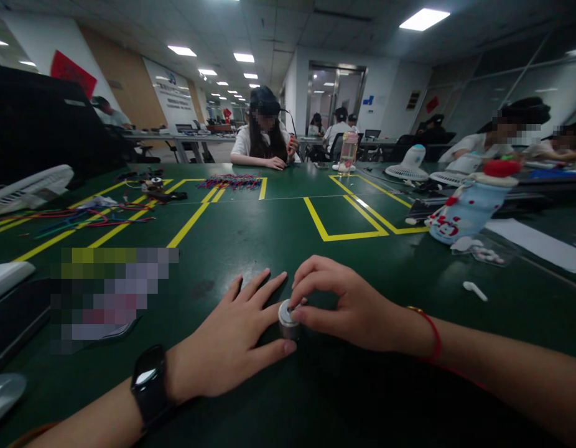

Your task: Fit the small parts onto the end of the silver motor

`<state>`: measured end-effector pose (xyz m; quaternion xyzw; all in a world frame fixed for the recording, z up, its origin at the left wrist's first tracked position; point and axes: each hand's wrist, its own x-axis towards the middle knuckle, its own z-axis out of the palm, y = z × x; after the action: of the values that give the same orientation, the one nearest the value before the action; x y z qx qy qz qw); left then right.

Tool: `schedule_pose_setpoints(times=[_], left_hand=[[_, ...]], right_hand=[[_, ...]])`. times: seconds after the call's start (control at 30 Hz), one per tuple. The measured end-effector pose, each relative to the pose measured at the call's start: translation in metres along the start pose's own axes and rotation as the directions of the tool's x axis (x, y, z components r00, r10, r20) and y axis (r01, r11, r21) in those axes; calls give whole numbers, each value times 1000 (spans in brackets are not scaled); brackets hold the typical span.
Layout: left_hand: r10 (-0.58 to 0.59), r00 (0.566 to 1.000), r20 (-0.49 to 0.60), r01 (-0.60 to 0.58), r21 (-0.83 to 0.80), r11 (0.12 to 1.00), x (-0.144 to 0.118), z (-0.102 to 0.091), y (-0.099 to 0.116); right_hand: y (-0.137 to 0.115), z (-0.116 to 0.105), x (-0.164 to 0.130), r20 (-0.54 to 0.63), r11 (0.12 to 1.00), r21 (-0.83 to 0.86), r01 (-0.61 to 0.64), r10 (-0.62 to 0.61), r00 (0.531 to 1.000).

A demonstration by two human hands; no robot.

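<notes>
Metal cylinder (288, 319), small and silver-grey, stands upright on the dark green table (250, 242), near the edge closest to the camera. The right hand (348, 303) is curled over it: the thumb and the first fingers are bent and close on its top and its right side, so this hand grips the cylinder. The left hand (232, 339) lies flat on the table just beside it, with the palm down and the fingers stretched and a little spread; it holds nothing. Its thumb lies along the table just below the cylinder, but I cannot tell if they touch. A black smartwatch (149, 382) is on the left wrist, and a thin red string bracelet (430, 330) is on the right wrist.

Yellow tape lines (348, 235) mark rectangles on the table. To the right, well apart from the hands, lies a small white plastic piece (475, 290), and further back stands a pale blue bottle (460, 211) with red marks. A white desk fan (412, 165) stands behind it. At the far side a bundle of coloured wires (229, 182) lies before a seated person (264, 134) in a white shirt. More coloured wires (78, 218) lie to the left.
</notes>
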<state>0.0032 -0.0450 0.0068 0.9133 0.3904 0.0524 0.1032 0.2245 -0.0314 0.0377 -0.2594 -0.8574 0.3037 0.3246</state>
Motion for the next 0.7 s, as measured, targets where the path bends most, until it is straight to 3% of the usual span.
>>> schedule_pose_setpoints(times=[0.27, 0.53, 0.7], left_hand=[[4, 1000, -30, -4, -14, 1000, 1, 4, -3], [-7, 1000, 8, 7, 21, 1000, 4, 3, -1], [-28, 999, 29, 27, 34, 999, 3, -1, 0]], right_hand=[[1, 3, 0, -63, 999, -16, -34, 33, 997], [5, 0, 2, -10, 997, -26, -76, 76, 997], [39, -23, 4, -182, 979, -10, -205, 200, 963]])
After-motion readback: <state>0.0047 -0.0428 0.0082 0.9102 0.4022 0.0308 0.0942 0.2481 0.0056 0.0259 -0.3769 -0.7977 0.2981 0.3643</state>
